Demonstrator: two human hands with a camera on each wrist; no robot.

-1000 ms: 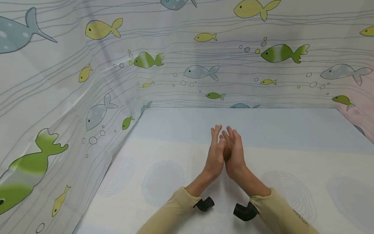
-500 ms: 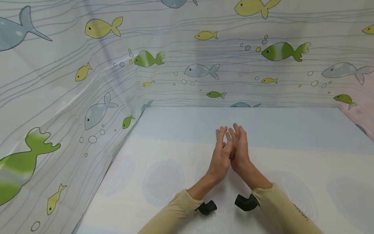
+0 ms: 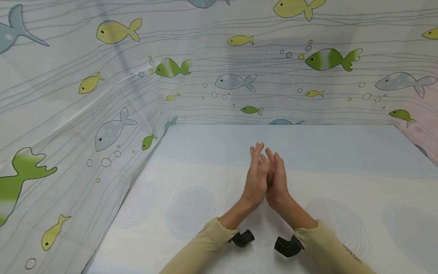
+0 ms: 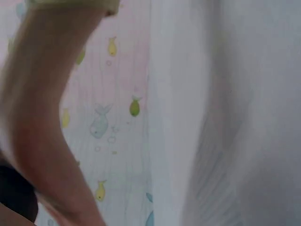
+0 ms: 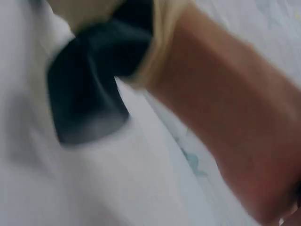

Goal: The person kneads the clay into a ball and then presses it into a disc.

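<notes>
In the head view my left hand (image 3: 256, 182) and right hand (image 3: 278, 182) face each other palm to palm above the table, fingers pointing up and away. The fingers are mostly straight, with the left fingertips a little farther forward than the right. A black rounded thing (image 4: 16, 194) shows at the lower left corner of the left wrist view, beside the right hand's base; the palms hide most of what lies between them, and I cannot tell its kind. The right forearm (image 4: 35, 84) crosses the left wrist view, and the left forearm (image 5: 221, 89) crosses the right wrist view.
Black curved camera mounts (image 3: 243, 238) hang under both beige sleeves (image 3: 205, 243). Below lies a white and pale blue tabletop (image 3: 191, 152) with faint circle prints. A fish-patterned curtain (image 3: 205, 57) stands behind it and along its left side.
Both hands first shift right, then back left, staying together. They slide against each other: the right fingertips led half a second ago, and now the left ones are farther forward.
</notes>
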